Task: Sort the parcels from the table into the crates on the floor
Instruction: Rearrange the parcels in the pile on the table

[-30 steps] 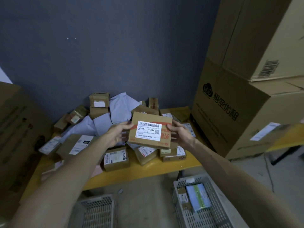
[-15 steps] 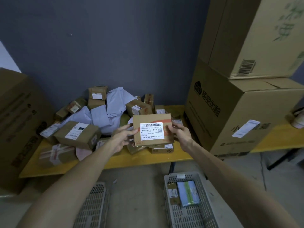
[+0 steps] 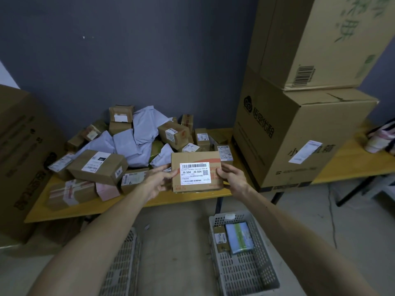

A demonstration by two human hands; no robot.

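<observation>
STEP: reading label | L hand [image 3: 159, 180] + R hand [image 3: 232, 178] grasping parcel [image 3: 196, 170] above bench [image 3: 149, 202] | NEXT: prob. pick crate per J6-S04, lower into right crate [image 3: 243, 274] or left crate [image 3: 121, 265]

Parcel [image 3: 196, 170], white label: barcode, "J6-S04 J6-S04", QR code, "020-AP"; smaller print unreadable.
Lower carton [image 3: 299, 137]: round logo with Chinese characters on its left face; white slip on its right face, unreadable.
Upper carton [image 3: 316, 39]: barcode, green Chinese characters.
</observation>
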